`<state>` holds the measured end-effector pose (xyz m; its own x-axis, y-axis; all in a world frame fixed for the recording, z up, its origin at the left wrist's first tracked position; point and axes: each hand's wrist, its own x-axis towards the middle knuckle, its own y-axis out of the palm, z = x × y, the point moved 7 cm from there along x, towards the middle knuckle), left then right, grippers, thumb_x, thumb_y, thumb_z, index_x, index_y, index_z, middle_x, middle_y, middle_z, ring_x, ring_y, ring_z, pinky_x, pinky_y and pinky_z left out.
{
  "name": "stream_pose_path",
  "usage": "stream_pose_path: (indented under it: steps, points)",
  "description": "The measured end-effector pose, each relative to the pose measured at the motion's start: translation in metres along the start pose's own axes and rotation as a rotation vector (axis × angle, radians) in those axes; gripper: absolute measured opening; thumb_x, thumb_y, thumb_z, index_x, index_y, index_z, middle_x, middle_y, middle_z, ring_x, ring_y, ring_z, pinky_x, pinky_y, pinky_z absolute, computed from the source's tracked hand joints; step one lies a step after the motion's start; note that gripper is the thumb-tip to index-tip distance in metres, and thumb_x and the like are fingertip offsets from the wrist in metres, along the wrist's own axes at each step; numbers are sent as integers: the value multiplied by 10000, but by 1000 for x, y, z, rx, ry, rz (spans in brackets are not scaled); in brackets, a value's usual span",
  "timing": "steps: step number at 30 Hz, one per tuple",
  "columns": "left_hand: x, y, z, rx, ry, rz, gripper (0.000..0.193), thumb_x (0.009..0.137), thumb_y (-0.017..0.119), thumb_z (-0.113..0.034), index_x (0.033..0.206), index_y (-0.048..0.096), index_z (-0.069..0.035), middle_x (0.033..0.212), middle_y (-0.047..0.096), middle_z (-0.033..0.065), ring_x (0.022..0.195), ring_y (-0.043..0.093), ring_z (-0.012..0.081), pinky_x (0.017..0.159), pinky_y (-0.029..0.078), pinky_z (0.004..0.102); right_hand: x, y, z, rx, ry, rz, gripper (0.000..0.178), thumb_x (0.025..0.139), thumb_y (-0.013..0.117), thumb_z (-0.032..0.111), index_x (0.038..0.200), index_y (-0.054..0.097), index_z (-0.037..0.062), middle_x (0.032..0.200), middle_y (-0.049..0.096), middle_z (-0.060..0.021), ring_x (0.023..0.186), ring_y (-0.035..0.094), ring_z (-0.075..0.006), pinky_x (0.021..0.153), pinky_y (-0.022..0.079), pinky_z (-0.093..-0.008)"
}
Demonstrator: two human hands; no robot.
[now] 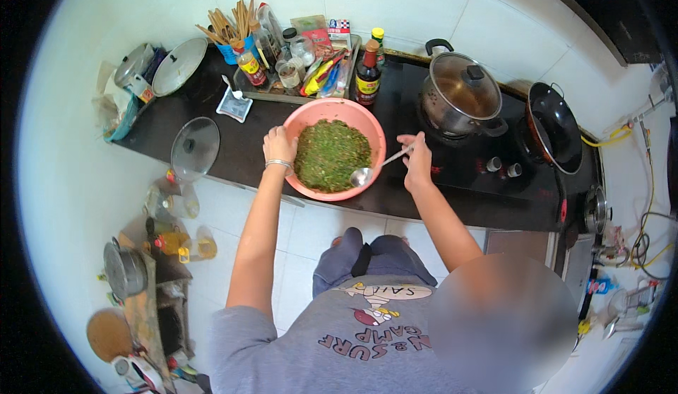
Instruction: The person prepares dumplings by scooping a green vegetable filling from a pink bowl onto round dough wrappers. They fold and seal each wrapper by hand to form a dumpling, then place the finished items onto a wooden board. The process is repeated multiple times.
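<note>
Tiled wall (402, 5), black counter (244, 155), pale floor (298, 281)

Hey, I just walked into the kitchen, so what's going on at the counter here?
A person is standing over a big pink bowl of chopped green food near the front edge of the dark counter. Their left hand is on the bowl's left rim. Their right hand holds a metal spoon, its scoop end inside the bowl, at the right side of the greens. To the right, a lidded pot and a dark wok sit untouched.
</note>
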<state>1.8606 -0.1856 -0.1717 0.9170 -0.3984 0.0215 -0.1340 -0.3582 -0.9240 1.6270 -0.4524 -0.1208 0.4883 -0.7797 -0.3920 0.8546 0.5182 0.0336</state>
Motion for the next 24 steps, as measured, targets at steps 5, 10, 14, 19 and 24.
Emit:
stream_pose_path:
  steps: [5,10,14,19,24]
  points:
    - [39,55,32,-144,35,159,410,805,643,-297,1067,552,4,1068,574,215,985,561,386,851,463,428,-15,12,-69,-44,146,-137,482,963,311,493,804,575,123,951,470,-32,1009,408,-211,820,342,-444]
    - [68,72,45,-383,-222,370,312,862,569,-267,983,625,15,942,644,206,900,620,336,781,477,409,-22,30,-81,184,87,-235,445,992,327,374,730,516,68,633,444,-9,548,392,-122,544,346,-284]
    - [70,78,59,-483,-265,366,331,905,508,-272,1036,632,6,939,662,191,864,636,311,757,475,395,-17,33,-85,0,176,-249,469,991,342,363,665,500,64,624,434,-8,551,374,-119,544,320,-287]
    - [52,70,81,-379,-108,292,352,925,476,-289,951,628,28,889,635,229,854,613,360,751,458,412,-18,37,-82,45,201,-220,489,991,326,370,630,475,75,602,428,-16,548,374,-129,556,322,-293]
    - [8,45,90,-351,-30,41,375,924,472,-299,765,567,27,741,584,269,722,575,439,641,449,459,-24,26,-102,229,340,-147,437,987,331,400,699,480,108,622,440,-12,596,433,-152,611,378,-312]
